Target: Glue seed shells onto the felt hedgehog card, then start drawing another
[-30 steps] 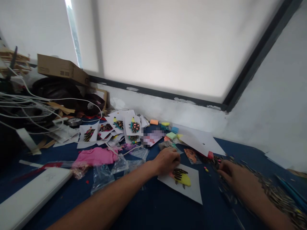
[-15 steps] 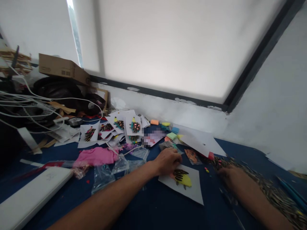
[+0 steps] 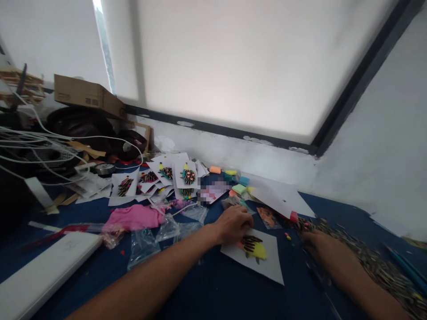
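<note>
A white paper sheet (image 3: 275, 269) lies on the blue table, bearing a yellow clay animal shape (image 3: 259, 251) with dark striped seeds (image 3: 250, 243) set in it. My left hand (image 3: 234, 222) rests over the sheet's upper left corner, its fingers curled down beside the shape. Whatever lies under those fingertips is hidden. To the right, my right hand (image 3: 320, 246) is at the left edge of a long heap of striped seeds (image 3: 370, 258), blurred, its fingers bunched together. Small yellow and pink bits (image 3: 288, 236) lie between the two hands.
Finished seed-and-clay pictures (image 3: 188, 177) are piled at the back left. Pink clay (image 3: 136, 216) and clear plastic bags (image 3: 143, 246) lie left of my forearm. Coloured clay blocks (image 3: 239, 189) stand near the wall. A white box (image 3: 46, 271) fills the front left.
My right hand has shifted very slightly left at the seed heap. The left hand stays on the sheet, which has hardly moved.
</note>
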### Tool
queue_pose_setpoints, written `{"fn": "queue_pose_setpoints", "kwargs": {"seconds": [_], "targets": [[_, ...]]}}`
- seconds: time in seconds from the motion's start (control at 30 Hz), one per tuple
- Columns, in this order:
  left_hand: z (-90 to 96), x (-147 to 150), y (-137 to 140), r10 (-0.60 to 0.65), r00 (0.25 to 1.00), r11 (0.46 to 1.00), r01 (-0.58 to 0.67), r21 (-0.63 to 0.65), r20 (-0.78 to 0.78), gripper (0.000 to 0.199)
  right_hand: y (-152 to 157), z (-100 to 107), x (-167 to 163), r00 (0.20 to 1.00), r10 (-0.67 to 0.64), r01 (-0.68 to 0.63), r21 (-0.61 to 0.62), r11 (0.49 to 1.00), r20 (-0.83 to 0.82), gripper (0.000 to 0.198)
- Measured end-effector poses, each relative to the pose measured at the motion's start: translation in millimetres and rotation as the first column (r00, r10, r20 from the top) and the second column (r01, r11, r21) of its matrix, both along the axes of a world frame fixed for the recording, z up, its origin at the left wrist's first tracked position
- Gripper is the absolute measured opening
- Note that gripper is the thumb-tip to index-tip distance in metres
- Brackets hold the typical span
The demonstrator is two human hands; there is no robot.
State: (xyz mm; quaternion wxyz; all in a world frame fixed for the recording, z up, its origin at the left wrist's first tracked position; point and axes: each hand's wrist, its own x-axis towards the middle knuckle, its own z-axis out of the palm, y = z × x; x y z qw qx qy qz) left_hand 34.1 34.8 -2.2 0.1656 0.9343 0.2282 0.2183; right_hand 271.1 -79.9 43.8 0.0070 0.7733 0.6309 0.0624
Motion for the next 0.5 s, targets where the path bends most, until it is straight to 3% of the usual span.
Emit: {"fn": "queue_pose_setpoints", "kwargs": {"seconds": [0.1, 0.27, 0.4, 0.5], "targets": [[1.2, 0, -1, 0.006, 1.0, 1.0, -0.006, 0.004, -0.012, 0.014, 1, 0, 4, 0.999, 0.036, -0.035, -0.089, 0.995, 0.013, 0.02], [-1.3, 0, 1, 0.003, 1.0, 1.0, -0.003, 0.022, -0.018, 0.014, 0, 5, -7, 0.989, 0.067, -0.063, 0.036, 0.997, -0.132, 0.018], [-5.4, 2, 3, 0.01, 1.0, 0.999, -0.01, 0.032, 0.003, 0.013, -1, 4, -38, 0.873, 0.279, -0.265, 0.09, 0.96, -0.401, 0.021], [-6.2, 2, 3, 0.012, 1.0, 0.999, -0.012, 0.041, 0.002, 0.013, -3, -1, -58, 0.836, 0.333, -0.318, 0.109, 0.942, -0.436, 0.022]]}}
